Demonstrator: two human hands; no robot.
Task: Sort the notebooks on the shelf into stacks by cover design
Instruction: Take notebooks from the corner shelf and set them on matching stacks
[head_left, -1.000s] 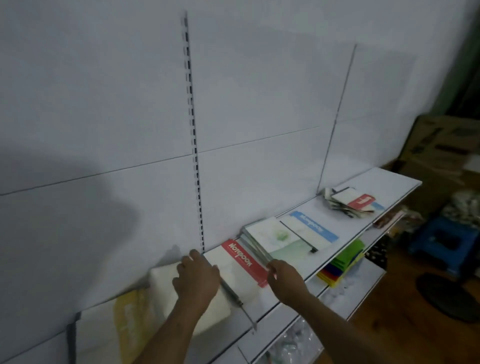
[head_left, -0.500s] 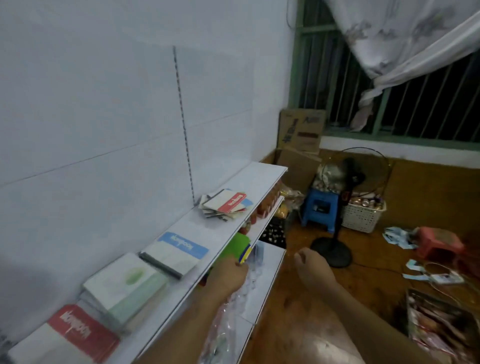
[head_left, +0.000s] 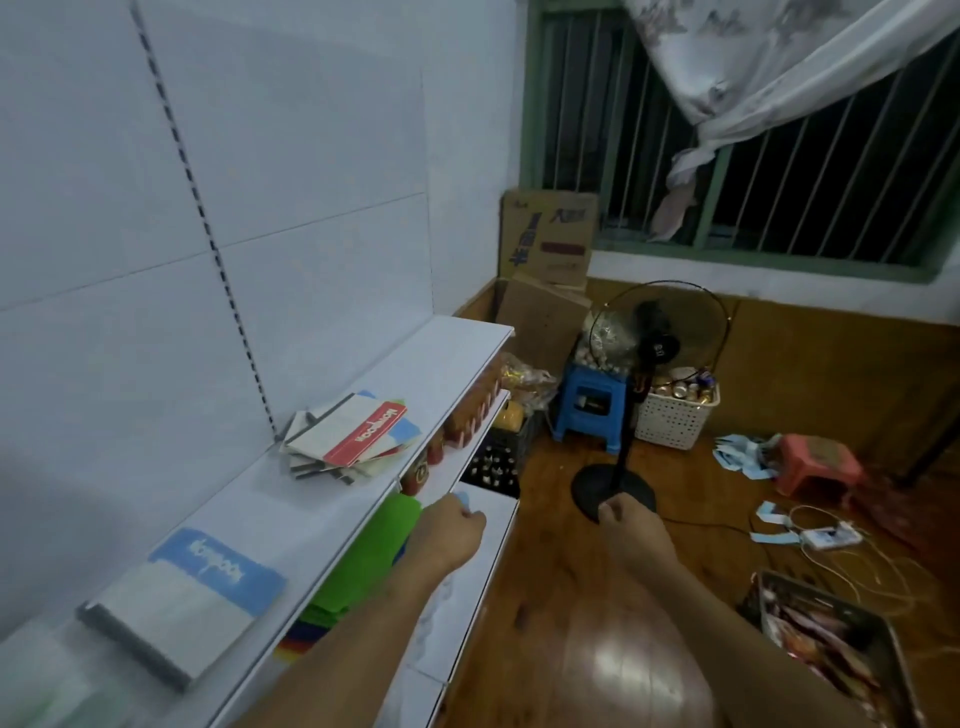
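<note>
On the white top shelf (head_left: 332, 493) lies a messy pile of notebooks (head_left: 348, 436), its top one white with a red band. A neat stack with a blue-banded cover (head_left: 187, 597) sits nearer me at the lower left. My left hand (head_left: 449, 527) hovers in front of the shelf edge, fingers loosely curled, holding nothing, short of the messy pile. My right hand (head_left: 626, 519) hangs in the air over the floor, fingers loosely curled and empty. A greenish cover at the bottom left corner is blurred.
Lower shelves hold green and coloured folders (head_left: 363, 561), red packets (head_left: 467, 415) and a bottle crate (head_left: 493, 462). On the wooden floor stand a black fan (head_left: 639, 395), a blue stool (head_left: 592, 405), a white basket (head_left: 675, 415), a pink stool (head_left: 815, 462), cardboard boxes (head_left: 545, 244) and a metal tray (head_left: 826, 644).
My view has swung right along the shelf. Both hands left the red-banded stack at the left and moved forward toward the messy pile, holding nothing.
</note>
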